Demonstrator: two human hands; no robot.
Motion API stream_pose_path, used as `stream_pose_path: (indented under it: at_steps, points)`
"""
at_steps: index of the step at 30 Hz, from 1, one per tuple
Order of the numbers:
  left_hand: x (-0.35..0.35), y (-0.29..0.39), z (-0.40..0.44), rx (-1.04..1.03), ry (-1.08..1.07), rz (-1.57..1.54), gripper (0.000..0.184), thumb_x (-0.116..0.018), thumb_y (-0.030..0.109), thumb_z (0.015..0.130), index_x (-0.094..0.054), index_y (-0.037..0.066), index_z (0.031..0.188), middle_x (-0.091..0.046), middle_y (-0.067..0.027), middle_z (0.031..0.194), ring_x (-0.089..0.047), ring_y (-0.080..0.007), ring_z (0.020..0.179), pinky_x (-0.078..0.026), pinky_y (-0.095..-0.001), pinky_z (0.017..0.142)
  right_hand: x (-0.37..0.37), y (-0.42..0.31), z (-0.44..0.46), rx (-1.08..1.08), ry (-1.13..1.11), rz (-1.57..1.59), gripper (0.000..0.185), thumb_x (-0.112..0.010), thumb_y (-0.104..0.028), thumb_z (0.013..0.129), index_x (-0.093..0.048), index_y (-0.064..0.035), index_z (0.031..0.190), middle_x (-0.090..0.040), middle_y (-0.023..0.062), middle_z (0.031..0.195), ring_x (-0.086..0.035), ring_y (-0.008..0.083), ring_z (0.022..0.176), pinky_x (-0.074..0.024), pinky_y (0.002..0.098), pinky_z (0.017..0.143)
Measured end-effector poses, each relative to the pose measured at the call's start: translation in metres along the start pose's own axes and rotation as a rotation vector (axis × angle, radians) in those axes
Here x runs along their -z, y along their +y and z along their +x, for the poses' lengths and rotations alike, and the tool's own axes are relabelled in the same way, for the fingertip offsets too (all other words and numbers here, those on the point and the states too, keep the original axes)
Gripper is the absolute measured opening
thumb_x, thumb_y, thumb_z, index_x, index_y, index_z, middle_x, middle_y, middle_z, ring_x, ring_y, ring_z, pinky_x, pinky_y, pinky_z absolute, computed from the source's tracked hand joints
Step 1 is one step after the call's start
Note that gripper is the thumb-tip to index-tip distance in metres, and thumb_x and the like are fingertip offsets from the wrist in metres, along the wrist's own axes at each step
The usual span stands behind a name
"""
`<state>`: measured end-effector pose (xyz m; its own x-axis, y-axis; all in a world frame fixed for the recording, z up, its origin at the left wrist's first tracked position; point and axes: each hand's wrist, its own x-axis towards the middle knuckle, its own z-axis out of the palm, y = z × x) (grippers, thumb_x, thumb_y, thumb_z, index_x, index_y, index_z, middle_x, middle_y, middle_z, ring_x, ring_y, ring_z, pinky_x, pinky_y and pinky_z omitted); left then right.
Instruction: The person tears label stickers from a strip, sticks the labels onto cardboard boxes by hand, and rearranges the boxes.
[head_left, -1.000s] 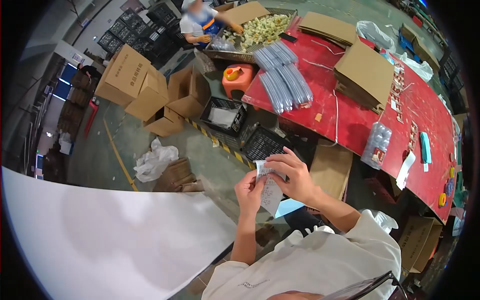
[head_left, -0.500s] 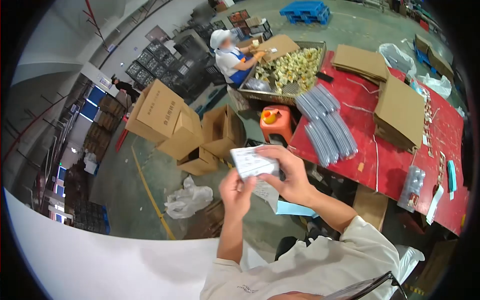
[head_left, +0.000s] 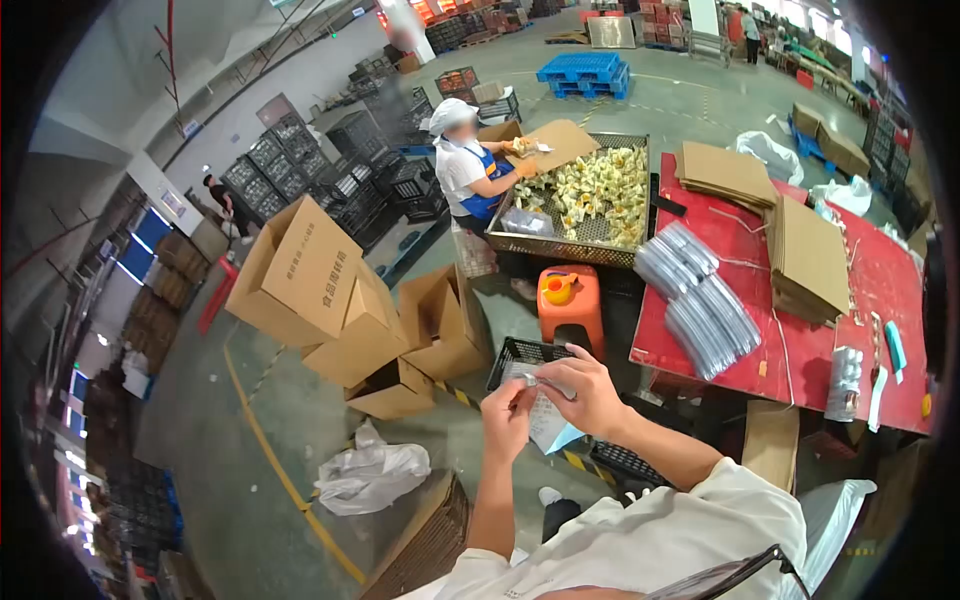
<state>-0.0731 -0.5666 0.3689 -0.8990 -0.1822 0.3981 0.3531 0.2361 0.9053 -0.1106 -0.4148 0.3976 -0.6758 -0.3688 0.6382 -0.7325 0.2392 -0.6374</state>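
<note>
My left hand [head_left: 508, 415] and my right hand [head_left: 583, 388] meet in front of me, both closed in a pinch on a small whitish piece [head_left: 527, 378]. Fingers cover much of it, and I cannot make out its exact kind. Just below hangs a white printed sheet [head_left: 546, 418] with a light-blue part [head_left: 566, 437]; whether a hand holds it is unclear. A black plastic crate [head_left: 512, 356] is partly hidden behind my hands.
Cardboard boxes [head_left: 345, 325] stand at left, near a white plastic bag [head_left: 375, 470]. An orange stool [head_left: 571, 310] is ahead. Clear plastic trays [head_left: 700, 300] and flat cardboard [head_left: 810, 255] lie on the red table [head_left: 690, 400]. A co-worker [head_left: 465, 165] stands at a metal-mesh bin [head_left: 565, 250].
The white printed card held earlier between both hands no longer shows its face; a smaller whitish piece is at my fingertips. My hands moved lower, and the view tilted up.
</note>
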Motion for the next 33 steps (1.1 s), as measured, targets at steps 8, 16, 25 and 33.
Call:
stream_pose_path:
  at_steps: [8,16,25,33]
  points:
    - [0.053,-0.083,0.07,0.269,-0.071,-0.282,0.015,-0.062,-0.004,0.08,-0.062,-0.003,0.095,-0.064,-0.0032,0.085,-0.058,-0.0083,0.076,-0.047,-0.0224,0.072,-0.092,0.049,0.056,-0.131,0.032,-0.168,0.011,-0.065,-0.008,0.075,-0.067,-0.005,0.086,-0.067,0.0097,0.079,-0.065,0.026,0.075,-0.0445,0.0426,0.091]
    - [0.054,-0.19,0.164,0.354,-0.144,-0.5,0.016,-0.063,0.0,0.082,-0.062,-0.003,0.098,-0.064,-0.0026,0.091,-0.057,-0.0074,0.08,-0.044,-0.0205,0.071,-0.143,0.136,0.11,-0.251,0.116,-0.252,0.014,-0.061,-0.012,0.077,-0.066,-0.0058,0.089,-0.066,0.0117,0.081,-0.063,0.0276,0.079,-0.0435,0.044,0.09]
    - [0.073,-0.272,0.242,0.404,-0.194,-0.411,0.018,-0.064,-0.004,0.079,-0.064,-0.006,0.097,-0.065,-0.0041,0.086,-0.06,-0.0101,0.078,-0.047,-0.0224,0.073,-0.19,0.223,0.172,-0.182,-0.038,-0.437,0.012,-0.059,-0.019,0.078,-0.062,-0.0078,0.074,-0.062,0.0096,0.067,-0.062,0.0261,0.069,-0.0378,0.0478,0.096]
    - [0.107,-0.26,0.27,0.458,-0.181,-0.308,0.02,-0.061,-0.007,0.08,-0.062,-0.008,0.1,-0.066,-0.0077,0.091,-0.062,-0.0124,0.081,-0.049,-0.0229,0.074,-0.215,0.219,0.212,0.018,-0.075,-0.599,0.009,-0.06,-0.015,0.075,-0.058,-0.0063,0.071,-0.059,0.006,0.066,-0.058,0.023,0.063,-0.0398,0.0387,0.082]
